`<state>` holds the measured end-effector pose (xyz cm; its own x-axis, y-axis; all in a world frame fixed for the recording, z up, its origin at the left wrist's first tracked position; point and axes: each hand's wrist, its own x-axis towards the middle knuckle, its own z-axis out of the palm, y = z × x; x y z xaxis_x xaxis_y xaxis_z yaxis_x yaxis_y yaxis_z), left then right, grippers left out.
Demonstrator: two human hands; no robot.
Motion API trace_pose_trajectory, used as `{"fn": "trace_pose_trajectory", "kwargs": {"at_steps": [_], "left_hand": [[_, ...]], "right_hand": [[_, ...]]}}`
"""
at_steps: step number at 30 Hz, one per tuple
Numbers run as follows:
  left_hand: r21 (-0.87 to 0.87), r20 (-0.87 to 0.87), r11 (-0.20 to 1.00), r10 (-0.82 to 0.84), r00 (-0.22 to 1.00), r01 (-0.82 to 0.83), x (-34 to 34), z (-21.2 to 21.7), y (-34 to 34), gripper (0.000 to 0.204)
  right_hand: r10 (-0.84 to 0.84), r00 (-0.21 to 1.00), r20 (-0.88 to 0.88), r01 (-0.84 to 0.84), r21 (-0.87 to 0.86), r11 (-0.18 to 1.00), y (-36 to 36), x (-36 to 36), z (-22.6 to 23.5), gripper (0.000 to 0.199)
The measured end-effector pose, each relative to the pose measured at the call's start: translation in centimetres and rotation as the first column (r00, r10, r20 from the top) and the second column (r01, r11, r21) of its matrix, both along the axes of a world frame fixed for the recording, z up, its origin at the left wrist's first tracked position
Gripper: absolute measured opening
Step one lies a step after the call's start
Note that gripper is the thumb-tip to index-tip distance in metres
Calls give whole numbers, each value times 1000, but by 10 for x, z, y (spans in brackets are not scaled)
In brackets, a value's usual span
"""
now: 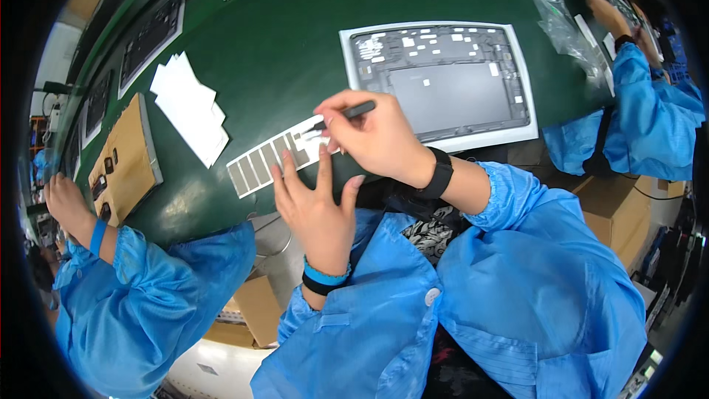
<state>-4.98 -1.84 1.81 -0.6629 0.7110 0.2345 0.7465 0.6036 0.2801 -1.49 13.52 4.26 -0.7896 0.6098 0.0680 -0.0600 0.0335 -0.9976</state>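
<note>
A white backing sheet with a row of grey rectangular stickers (260, 168) lies slantwise near the table's front edge. My left hand (316, 196) rests on its near side, fingers stretched out and spread, the fingertips touching the sheet. Over the right end of the sheet, my right hand (377, 133) pinches a slim black pen-like tool (360, 109). The tool's tip points down and left at the sheet; whether it touches a sticker I cannot make out. Just beyond my right hand lies a dark panel in a white frame (458, 96), with many small white patches along its far part.
Left of the sheet is a fanned stack of white papers (188, 107). A brown cardboard piece (127, 159) lies by a co-worker's hand (68, 203) at the left. Clear plastic bags (557, 18) lie near another co-worker's arm (639, 81). More framed panels (153, 37) line the far left.
</note>
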Motion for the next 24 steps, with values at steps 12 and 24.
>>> {"fn": "trace_pose_trajectory", "kwargs": {"at_steps": [12,24], "left_hand": [[351,82,729,-650,756,588,94,36,158,37],[212,70,748,-654,754,629,124,11,190,50]], "right_hand": [[-262,953,149,244,128,961,177,231,29,18],[-200,948,247,175,119,977,175,241,20,18]]}}
